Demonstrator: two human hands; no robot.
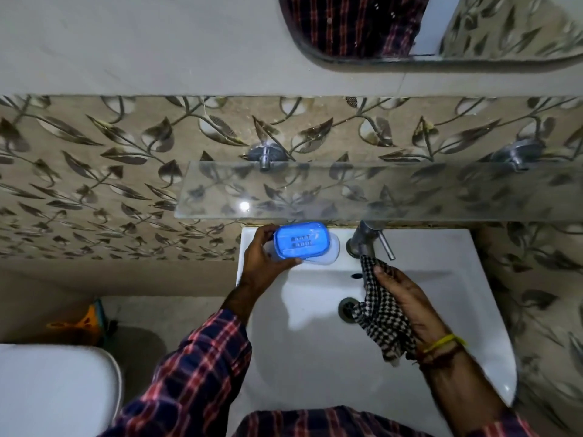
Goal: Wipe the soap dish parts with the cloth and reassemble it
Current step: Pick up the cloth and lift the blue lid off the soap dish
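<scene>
Bathroom corner, dim light: white ceramic washbasin point(315, 342) set against leaf-patterned wall tiles point(94, 171); all places below are given from this basin.

Left hand point(262, 257), at the basin's back-left corner: fingers point(268, 231) curl over the far end of the blue soap dish point(301, 242), thumb along its near edge, so the fingers are clamped on the dish. Blue slotted part faces up, with two rows of slots at its middle. Translucent pale tray point(334, 250) shows beneath and beyond it toward the tap; whether the two parts are fully seated I cannot tell. Dish sits over the basin's back ledge; touching the ledge or lifted, cannot tell.

Right hand point(407, 298), over the basin bowl on the tap side: fingers point(383, 271) closed around a black-and-white checked cloth point(383, 316), thumb on top of the fabric. Cloth hangs bunched from the hand, its upper end reaching up to the chrome tap point(362, 239), its lower folds trailing toward the wrist. Yellow and red threads point(441, 343) tied at that wrist.

Drain point(347, 307) in the bowl, just beside the cloth's edge. Plaid sleeve point(202, 361) on the left arm.

Above the basin: glass shelf point(347, 190) on two chrome brackets point(265, 154). Higher still, mirror point(441, 26). Off the basin's left side: white toilet lid point(53, 392), with an orange and green item point(91, 320) on the floor behind it, too dark to identify.
</scene>
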